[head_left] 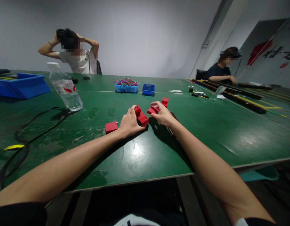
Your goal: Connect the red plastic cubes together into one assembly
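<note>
My left hand (130,124) is closed around a red block-shaped part (142,117) with a notch in its middle and holes at its ends. In my right hand (162,114), a smaller red block (153,110) with metal pins is pinched between thumb and fingers, its pins pointing left toward the notched part. The two pieces are apart. Beside my left wrist lies another red block (111,127) with pins on its right side. Just beyond my right hand stands a further red piece (165,101), partly hidden by the fingers. A dark object under my right wrist is mostly covered.
A blue tray of colourful small wires (126,88) and a small blue tray (148,90) stand ahead. On the left are a water bottle (69,94), a large blue bin (22,88) and a black cable (27,142). Two people sit across the table; long dark strips (241,102) lie right.
</note>
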